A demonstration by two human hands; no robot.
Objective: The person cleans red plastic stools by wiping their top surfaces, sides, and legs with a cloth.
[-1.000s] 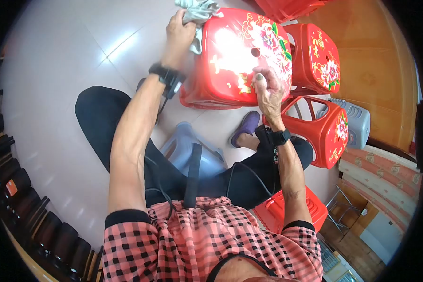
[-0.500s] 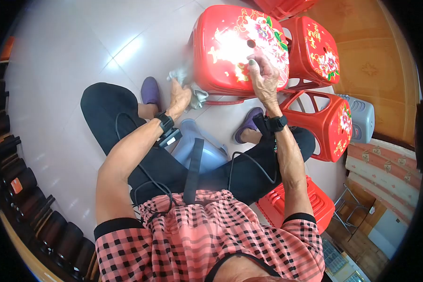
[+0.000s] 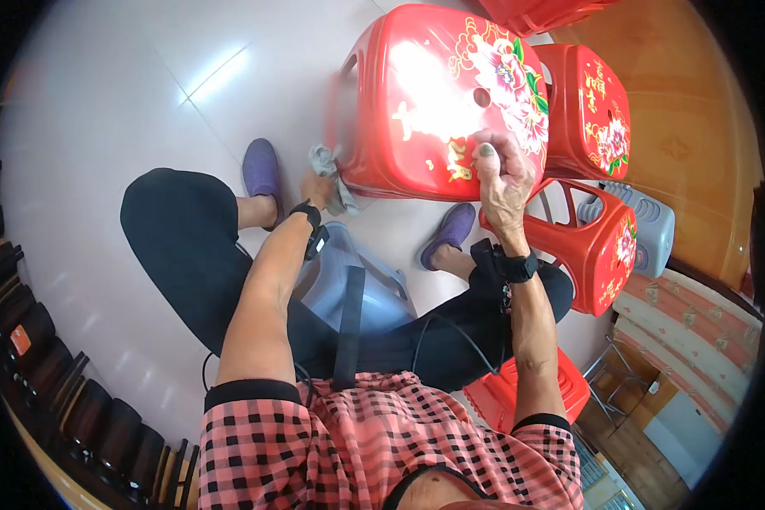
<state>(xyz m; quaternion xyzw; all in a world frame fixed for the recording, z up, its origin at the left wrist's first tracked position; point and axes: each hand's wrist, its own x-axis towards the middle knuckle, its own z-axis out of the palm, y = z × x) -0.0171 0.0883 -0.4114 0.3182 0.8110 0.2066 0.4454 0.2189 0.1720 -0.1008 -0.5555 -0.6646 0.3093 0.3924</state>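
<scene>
My left hand (image 3: 318,189) is closed on a pale grey-green cloth (image 3: 336,183), low beside the near left corner of a large red stool (image 3: 433,110). The stool's seat faces up and bears printed flowers, gold characters and a round hole. My right hand (image 3: 507,180) rests at the near right edge of that seat, its fingers curled over and its thumb on the surface. Whether its fingertips grip the rim is hard to see. Bright glare covers part of the seat.
More red stools stand at the right (image 3: 591,110), (image 3: 599,246), with a grey-blue stool (image 3: 654,229) behind. Under me is a blue stool (image 3: 336,280). A red stool (image 3: 569,391) is at my right side. Dark rounded objects (image 3: 85,416) line the left edge.
My left hand has come down with the cloth from the seat's far left corner to its near left side. My right hand stays at the seat, which shifts slightly in view.
</scene>
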